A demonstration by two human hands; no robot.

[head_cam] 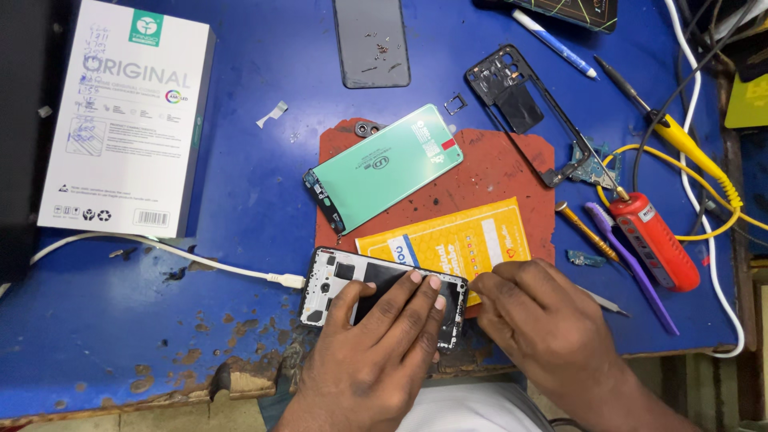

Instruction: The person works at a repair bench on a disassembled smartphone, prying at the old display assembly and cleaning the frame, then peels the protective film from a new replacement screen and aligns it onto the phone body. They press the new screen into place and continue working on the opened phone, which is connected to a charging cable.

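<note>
An opened phone frame (pixel 332 284) lies face down near the front edge of the blue workbench (pixel 240 208), with a white cable (pixel 200 260) plugged into its left end. My left hand (pixel 376 336) rests flat on it, fingers pressing the dark inner area. My right hand (pixel 536 312) sits at the phone's right end, fingertips pinched there, and a thin metal tool (pixel 604 302) sticks out to its right. Under the hands lies a yellow packet (pixel 456 240) on a red mat (pixel 496 172).
A green-backed screen panel (pixel 384 166) lies on the mat. A white box (pixel 128 120) is at the left, a grey back cover (pixel 371 42) with screws at the top, a black frame (pixel 520 100), red tool (pixel 654 240), screwdrivers, pen and cables at the right.
</note>
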